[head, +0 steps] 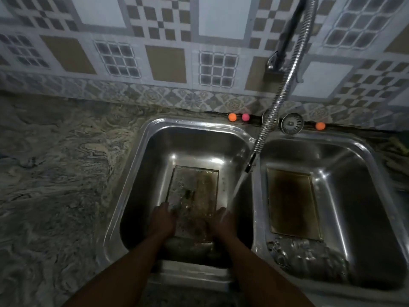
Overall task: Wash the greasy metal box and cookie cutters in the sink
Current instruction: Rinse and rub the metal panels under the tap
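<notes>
With my left hand [163, 220] and right hand [222, 222] gripping the near corners of the greasy metal box [194, 193] in the sink [137, 173]'s left basin, I'm rinsing it; next, I think, tilt it under the stream [238, 187]

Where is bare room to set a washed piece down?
Bare: the marble counter left of the left basin. Crowded: the left basin, with metal box, left hand and right hand; the right basin, with tray and cookie cutters.
</notes>
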### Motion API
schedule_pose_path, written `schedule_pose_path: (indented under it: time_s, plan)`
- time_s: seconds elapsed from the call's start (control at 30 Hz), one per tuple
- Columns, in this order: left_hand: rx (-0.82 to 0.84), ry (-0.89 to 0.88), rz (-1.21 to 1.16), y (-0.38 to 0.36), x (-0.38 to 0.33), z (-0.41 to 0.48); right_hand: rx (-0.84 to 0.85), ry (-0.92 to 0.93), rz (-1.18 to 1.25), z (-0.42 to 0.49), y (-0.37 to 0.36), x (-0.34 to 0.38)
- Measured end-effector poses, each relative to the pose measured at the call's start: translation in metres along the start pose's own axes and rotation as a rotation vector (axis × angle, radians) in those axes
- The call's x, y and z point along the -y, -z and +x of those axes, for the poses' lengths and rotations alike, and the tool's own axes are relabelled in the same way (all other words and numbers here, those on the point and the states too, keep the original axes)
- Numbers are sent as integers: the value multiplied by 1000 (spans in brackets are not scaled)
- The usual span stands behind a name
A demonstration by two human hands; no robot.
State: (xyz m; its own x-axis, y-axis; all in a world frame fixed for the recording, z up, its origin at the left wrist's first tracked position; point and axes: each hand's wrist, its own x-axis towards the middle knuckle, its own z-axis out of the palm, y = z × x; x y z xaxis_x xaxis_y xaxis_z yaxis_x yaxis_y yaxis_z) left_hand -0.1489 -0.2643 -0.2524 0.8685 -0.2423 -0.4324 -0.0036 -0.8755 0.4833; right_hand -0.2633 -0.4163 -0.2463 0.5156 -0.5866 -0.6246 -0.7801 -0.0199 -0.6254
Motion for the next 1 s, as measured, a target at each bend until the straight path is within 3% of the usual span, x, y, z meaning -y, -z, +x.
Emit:
schedule_pose_path:
  time_s: [0.07, 0.23, 0.37, 0.53, 0.7, 0.87, 1.0]
  plan:
    - [63, -20, -21, -3, 8, 5, -33, -15, -58, 2, -8, -7]
    - [-24, 24, -77, -8, 8, 12, -149, 116, -229, -6, -12, -3]
    - [-18, 47, -166, -2, 10, 20, -135, 152, -404, -10, -9, 9]
    - [36, 106, -189, 7, 10, 26, -247, 250, -194, -26, 1, 33]
    - [106, 55, -125, 13, -3, 21, -219, 418, -39, -43, 7, 49]
    - [41, 29, -336, 11, -27, 14, -300, 572, 85, -55, 24, 55]
    - [-3, 3, -542, 18, -52, 7, -361, 554, 65, -61, 52, 59]
